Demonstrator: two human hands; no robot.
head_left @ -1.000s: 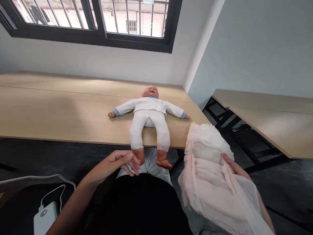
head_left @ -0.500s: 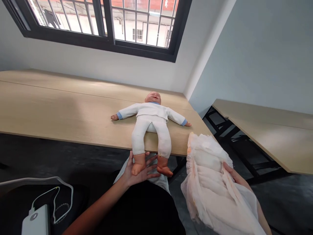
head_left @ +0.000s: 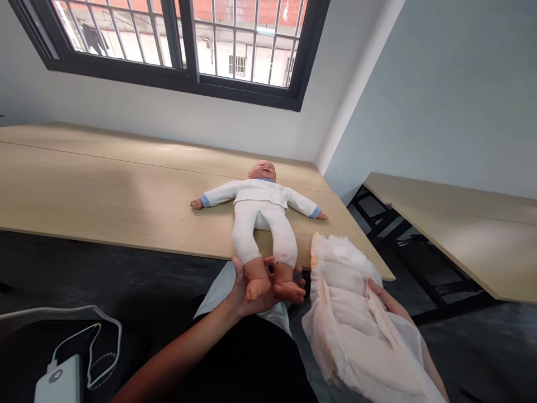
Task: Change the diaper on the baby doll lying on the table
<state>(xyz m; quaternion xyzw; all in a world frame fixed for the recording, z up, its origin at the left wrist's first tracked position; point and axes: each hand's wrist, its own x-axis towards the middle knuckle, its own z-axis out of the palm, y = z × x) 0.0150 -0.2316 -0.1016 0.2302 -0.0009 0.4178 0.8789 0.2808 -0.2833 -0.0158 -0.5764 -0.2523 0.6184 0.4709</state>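
A baby doll (head_left: 260,192) in a white outfit with blue cuffs and collar lies on its back on the wooden table (head_left: 126,196), its bare feet past the front edge. My left hand (head_left: 240,298) cups both of the doll's feet from below, thumb at one side and fingers curled around the other; part of the palm is hidden behind the feet. To the right, an opened white and pale-pink diaper (head_left: 348,316) hangs beside the table corner. My right hand (head_left: 388,298) grips it by its right edge, some fingers hidden behind it.
A white power bank (head_left: 61,380) with a white cable lies at the lower left. A second wooden table (head_left: 461,235) with dark legs stands to the right. Behind the doll are a wall and a barred window (head_left: 247,50).
My left hand has moved right and closed around the doll's feet, drawing the legs right and closer together. The diaper in my right hand has shifted slightly left.
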